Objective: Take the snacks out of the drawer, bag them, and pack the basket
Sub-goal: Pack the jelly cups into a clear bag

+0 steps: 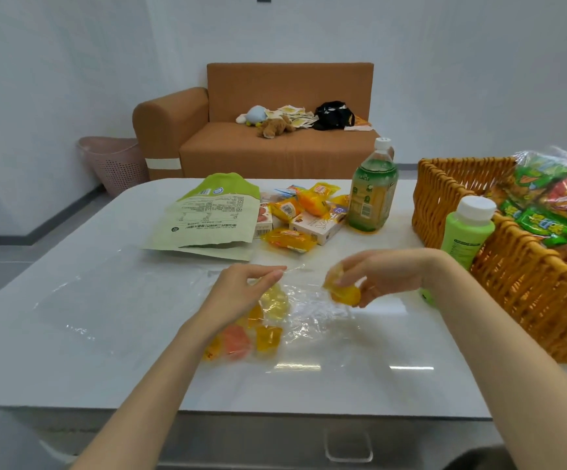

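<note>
left grip (241,290) on bag (309,310), mouth rightward

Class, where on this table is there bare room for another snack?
Free: the near table strip, this side of the clear bag, and the far-left corner beside the green pouch. Crowded: between pouch and tea bottle; the basket fills the right.

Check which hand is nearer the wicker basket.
Right. The right hand, gripping a yellow jelly cup, sits left of the wicker basket; the left hand, pinching the clear bag, is farther left.
</note>
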Available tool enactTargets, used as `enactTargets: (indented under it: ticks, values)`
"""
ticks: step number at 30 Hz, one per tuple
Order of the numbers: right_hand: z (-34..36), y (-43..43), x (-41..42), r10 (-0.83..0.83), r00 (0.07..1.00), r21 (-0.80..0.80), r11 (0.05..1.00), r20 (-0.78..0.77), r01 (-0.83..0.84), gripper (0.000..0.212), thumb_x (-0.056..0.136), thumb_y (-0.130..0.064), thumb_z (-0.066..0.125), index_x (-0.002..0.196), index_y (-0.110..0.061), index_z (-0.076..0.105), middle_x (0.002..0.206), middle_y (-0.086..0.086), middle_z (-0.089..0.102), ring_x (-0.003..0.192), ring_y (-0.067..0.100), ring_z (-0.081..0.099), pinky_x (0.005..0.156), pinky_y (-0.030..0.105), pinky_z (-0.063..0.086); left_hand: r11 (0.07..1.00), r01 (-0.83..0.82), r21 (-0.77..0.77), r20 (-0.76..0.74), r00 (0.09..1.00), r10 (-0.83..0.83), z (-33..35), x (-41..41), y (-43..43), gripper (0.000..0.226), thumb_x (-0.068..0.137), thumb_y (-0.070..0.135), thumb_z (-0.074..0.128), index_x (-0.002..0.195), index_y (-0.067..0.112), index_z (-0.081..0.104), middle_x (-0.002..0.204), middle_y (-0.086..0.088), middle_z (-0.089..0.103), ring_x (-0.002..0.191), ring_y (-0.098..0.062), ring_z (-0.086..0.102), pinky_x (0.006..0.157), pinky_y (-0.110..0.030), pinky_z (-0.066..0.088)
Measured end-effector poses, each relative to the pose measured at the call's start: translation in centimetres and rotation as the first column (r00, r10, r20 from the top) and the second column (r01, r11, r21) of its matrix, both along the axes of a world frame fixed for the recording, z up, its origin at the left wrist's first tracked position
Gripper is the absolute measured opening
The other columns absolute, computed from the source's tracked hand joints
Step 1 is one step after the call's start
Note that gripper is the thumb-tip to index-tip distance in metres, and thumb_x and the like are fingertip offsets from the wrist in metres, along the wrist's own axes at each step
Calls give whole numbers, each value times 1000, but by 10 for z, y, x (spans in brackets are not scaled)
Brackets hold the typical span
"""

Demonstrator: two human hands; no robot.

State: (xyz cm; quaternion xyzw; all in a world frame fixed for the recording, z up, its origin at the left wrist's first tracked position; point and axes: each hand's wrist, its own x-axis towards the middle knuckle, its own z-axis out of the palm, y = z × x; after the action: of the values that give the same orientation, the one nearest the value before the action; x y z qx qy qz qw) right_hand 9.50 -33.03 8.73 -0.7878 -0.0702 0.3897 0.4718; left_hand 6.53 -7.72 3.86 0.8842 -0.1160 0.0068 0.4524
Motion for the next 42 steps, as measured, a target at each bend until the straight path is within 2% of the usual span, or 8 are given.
enactTargets:
  ticks: [8, 12, 19, 23, 27, 33, 38, 42]
  values:
    - [-36, 43, -1, -352, 936, 64, 935, 25, 350, 60, 92, -48, 56, 135, -7, 47, 125, 7, 50, 90, 19, 61, 70, 26, 58, 997, 20, -76, 10, 1000, -20, 3, 5, 0, 25, 91, 39, 60, 112, 31, 71, 114, 20, 67, 103, 21, 51, 76, 5, 36]
    - [-32, 47, -7, -234, 969, 175, 954, -83, 245, 41, 99, -17, 51, 139, -13, 44, 117, 8, 61, 81, 18, 70, 75, 25, 59, 997, -5, -76, 35, 999, 8, 2, 8, -3, 25, 91, 40, 60, 111, 31, 72, 113, 19, 68, 106, 14, 55, 82, -1, 38]
    - [-48, 55, -21, -360, 906, 66, 933, 220, 355, 12, 83, -27, 74, 89, -17, 73, 70, -2, 66, 43, 3, 56, 44, 17, 43, 999, -34, -35, 44, 998, 36, -6, 10, -8, 24, 90, 39, 62, 111, 33, 72, 112, 20, 68, 104, 14, 53, 79, 1, 35]
    - [-66, 41, -19, -469, 787, 4, 860, 401, 510, 27, 78, -37, 78, 78, -10, 77, 63, 4, 66, 44, 10, 55, 47, 23, 48, 999, -31, 10, 59, 998, 31, -9, 9, -11, 24, 90, 42, 61, 111, 35, 71, 113, 19, 68, 112, 6, 55, 91, -13, 40]
    - [-66, 41, -27, -416, 848, 93, 908, 329, 409, 24, 87, -24, 70, 92, 0, 75, 70, 8, 69, 47, 7, 61, 48, 18, 49, 987, -82, 135, 151, 987, 61, -12, 8, -15, 25, 91, 45, 58, 109, 36, 72, 113, 18, 68, 115, -2, 57, 106, -37, 40]
    - [-45, 10, -21, -260, 890, -94, 944, 375, 315, 25, 98, -19, 53, 108, -1, 68, 98, 11, 70, 65, 19, 65, 59, 26, 58, 965, -115, 236, 202, 977, 67, -14, 5, -21, 24, 93, 44, 55, 109, 36, 71, 117, 19, 66, 118, -5, 55, 114, -51, 24]
    - [-51, -31, -9, -132, 506, -261, 732, 852, 629, 28, 93, -13, 55, 120, -16, 63, 123, 7, 61, 118, 26, 52, 95, 35, 44, 960, -99, 261, 162, 985, 58, -17, 4, -21, 25, 93, 43, 55, 115, 38, 67, 128, 19, 60, 125, -7, 50, 115, -53, 19]
    - [-70, -42, -6, -127, 617, -397, 662, 776, 636, 48, 94, -3, 44, 142, -8, 39, 140, 18, 40, 131, 37, 36, 107, 40, 33, 941, -100, 322, 148, 988, 54, -19, 3, -23, 29, 95, 45, 52, 120, 39, 64, 135, 20, 54, 129, -7, 46, 117, -53, 11]
